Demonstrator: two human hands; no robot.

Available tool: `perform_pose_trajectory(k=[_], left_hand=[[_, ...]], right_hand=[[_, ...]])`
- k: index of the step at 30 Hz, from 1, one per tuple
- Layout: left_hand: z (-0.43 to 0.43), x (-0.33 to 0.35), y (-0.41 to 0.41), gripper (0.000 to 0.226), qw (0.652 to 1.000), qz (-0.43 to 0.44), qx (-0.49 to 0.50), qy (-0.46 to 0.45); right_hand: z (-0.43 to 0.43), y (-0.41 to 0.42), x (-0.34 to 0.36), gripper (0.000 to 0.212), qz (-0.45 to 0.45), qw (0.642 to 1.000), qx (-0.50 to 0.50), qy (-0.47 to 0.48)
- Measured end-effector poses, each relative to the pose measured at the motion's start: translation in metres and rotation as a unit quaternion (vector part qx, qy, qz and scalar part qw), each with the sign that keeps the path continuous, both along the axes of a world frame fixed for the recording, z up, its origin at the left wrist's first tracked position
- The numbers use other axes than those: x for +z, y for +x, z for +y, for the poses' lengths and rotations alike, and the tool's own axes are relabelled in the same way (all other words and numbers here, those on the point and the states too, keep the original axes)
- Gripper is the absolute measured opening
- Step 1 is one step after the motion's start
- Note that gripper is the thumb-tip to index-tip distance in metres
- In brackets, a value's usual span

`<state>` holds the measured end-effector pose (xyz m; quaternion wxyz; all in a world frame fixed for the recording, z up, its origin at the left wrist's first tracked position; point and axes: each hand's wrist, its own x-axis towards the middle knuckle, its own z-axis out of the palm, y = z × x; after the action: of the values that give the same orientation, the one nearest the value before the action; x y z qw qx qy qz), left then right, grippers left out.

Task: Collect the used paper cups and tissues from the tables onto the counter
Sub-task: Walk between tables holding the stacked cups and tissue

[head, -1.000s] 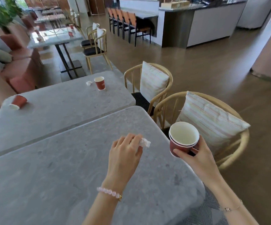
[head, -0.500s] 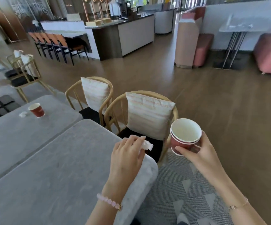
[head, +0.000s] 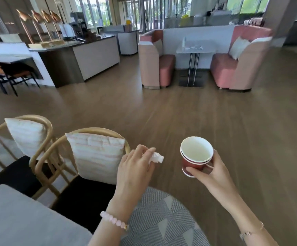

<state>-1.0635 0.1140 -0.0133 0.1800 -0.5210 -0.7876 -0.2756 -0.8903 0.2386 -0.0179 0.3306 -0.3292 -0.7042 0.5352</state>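
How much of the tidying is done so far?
Partly done. Two nested red paper cups are in the right hand, and a crumpled tissue is pinched in the left hand. Remaining: carrying them to the counter. The blurred white bits on the booth table may need collecting too.

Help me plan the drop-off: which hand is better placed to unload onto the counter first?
Left, probably. The left hand, pinching the tissue, is nearer the counter, which lies ahead to the left across the floor. The right hand grips the stacked cups, farther from it.
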Motion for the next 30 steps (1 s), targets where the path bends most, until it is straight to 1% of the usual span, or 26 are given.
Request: perform_pose_trajectory(k=[3, 7, 10, 12, 15, 20, 23, 30], left_hand=[[0.046, -0.002, 0.004, 0.041, 1.0, -0.009, -0.018, 0.009], [0.101, -0.011, -0.008, 0.039, 0.999, 0.003, -0.034, 0.012], [0.139, -0.02, -0.029, 0.031, 0.999, 0.01, -0.035, 0.008], [0.163, -0.027, -0.048, 0.031, 1.0, 0.005, -0.03, 0.003], [0.205, -0.036, -0.086, 0.031, 1.0, -0.003, -0.026, 0.0], [0.284, -0.031, -0.17, 0.034, 1.0, -0.008, -0.011, 0.014], [0.327, -0.02, -0.221, 0.042, 1.0, -0.008, -0.01, 0.022], [0.398, -0.006, -0.323, 0.047, 0.999, 0.003, 0.015, 0.032]], right_hand=[[0.041, 0.008, 0.003, 0.058, -0.005, 1.0, -0.018, 0.003], [0.091, 0.009, 0.001, 0.059, -0.003, 0.999, -0.033, -0.014], [0.129, -0.004, -0.006, 0.059, -0.008, 0.999, -0.043, -0.023], [0.154, -0.022, -0.011, 0.059, -0.012, 0.999, -0.044, -0.027], [0.197, -0.06, -0.018, 0.06, -0.021, 0.999, -0.035, -0.026], [0.276, -0.153, -0.016, 0.06, -0.024, 0.999, -0.022, -0.012], [0.323, -0.21, -0.005, 0.061, -0.018, 1.0, -0.01, -0.009], [0.405, -0.323, 0.005, 0.063, -0.011, 1.0, 0.026, 0.002]])
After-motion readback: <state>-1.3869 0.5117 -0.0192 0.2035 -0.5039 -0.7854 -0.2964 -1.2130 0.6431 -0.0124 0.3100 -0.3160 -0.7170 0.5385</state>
